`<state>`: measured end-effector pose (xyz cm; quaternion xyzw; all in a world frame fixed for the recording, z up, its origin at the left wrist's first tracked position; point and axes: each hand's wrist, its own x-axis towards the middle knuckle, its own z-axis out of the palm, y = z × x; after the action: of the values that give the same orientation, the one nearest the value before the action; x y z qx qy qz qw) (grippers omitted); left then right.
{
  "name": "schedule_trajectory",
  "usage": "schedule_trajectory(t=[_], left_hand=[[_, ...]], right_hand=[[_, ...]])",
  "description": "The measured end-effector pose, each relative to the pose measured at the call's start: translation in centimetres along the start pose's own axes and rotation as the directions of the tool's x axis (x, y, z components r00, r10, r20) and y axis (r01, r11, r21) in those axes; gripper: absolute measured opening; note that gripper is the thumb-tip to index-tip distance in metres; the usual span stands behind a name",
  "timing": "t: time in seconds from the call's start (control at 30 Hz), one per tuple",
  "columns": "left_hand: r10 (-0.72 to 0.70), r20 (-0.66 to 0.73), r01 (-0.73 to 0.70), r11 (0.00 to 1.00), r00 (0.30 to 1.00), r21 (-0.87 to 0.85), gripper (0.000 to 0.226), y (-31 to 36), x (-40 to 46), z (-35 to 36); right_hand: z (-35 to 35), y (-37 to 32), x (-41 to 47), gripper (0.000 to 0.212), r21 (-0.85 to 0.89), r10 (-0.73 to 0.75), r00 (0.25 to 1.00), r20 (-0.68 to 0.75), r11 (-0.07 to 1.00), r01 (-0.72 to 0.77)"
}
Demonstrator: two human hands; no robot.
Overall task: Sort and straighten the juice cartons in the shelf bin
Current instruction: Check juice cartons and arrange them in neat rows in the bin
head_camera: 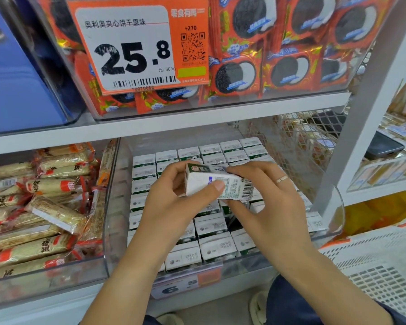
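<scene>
**Over the shelf bin, one carton up in both hands**

From the head view I see a juice carton (217, 184) held on its side above the clear shelf bin (117, 207), barcode end to the right. My left hand (174, 195) grips it, thumb pressed across the printed face; my right hand (265, 195) pinches the right end, fingers over the top and thumb below. Beneath, the packed cartons (211, 240) stand in rows, neat at the back, a few at the front skewed, with a dark gap (234, 222) just under the hands. The risk, as I judge it: pushing this one down crooked would wedge it and tip its neighbours. Sesame bars (45, 207) fill the next bin.
</scene>
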<state>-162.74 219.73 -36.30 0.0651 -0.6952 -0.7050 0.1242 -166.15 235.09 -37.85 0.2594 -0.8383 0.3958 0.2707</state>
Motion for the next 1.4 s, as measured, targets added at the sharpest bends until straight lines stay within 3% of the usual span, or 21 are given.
schedule_trajectory(t=[0.23,0.4,0.47,0.63,0.8,1.03,1.2,1.3,1.4], left_hand=[[0.031,0.090,-0.022,0.994,0.995,-0.105,0.047,0.2,0.0,-0.4],[0.007,0.166,0.033,0.972,0.986,-0.233,0.044,0.3,0.3,-0.9],[-0.008,0.242,0.057,0.978,0.970,-0.200,0.042,0.4,0.4,-1.3],[-0.106,0.282,0.130,0.989,0.953,-0.065,0.044,0.0,0.2,-1.7],[-0.124,0.201,0.104,0.989,0.972,0.110,0.044,-0.9,0.2,-0.4],[-0.163,0.219,0.131,0.980,0.962,0.152,0.025,-1.1,0.2,0.4],[-0.184,0.199,0.152,0.975,0.963,0.164,0.023,-1.0,0.2,0.3],[-0.195,0.194,0.164,0.973,0.961,0.165,0.028,-0.9,0.2,0.2],[-0.202,0.238,0.169,0.974,0.950,0.152,0.038,-0.7,0.0,0.1]], right_hand=[[-0.5,0.1,0.2,0.042,-0.044,-0.119,0.990,-0.077,0.992,0.116],[-1.1,0.3,1.0,0.056,0.210,0.003,1.000,0.017,0.978,-0.006],[-1.4,0.4,1.2,0.052,0.265,-0.028,0.999,0.039,0.964,0.017],[-1.6,0.7,0.8,0.038,0.115,-0.179,0.983,-0.039,0.976,0.183],[-1.3,0.7,0.5,0.036,0.026,-0.185,0.983,-0.013,0.982,0.185],[-1.1,0.5,0.3,0.041,0.004,-0.187,0.982,0.003,0.982,0.187],[-1.1,0.5,0.4,0.037,-0.014,-0.180,0.984,0.003,0.984,0.180],[-1.2,0.0,0.5,0.037,0.040,-0.073,0.997,0.023,0.997,0.073],[-1.5,-0.7,0.8,0.029,0.341,0.252,0.965,0.071,0.903,-0.261]])
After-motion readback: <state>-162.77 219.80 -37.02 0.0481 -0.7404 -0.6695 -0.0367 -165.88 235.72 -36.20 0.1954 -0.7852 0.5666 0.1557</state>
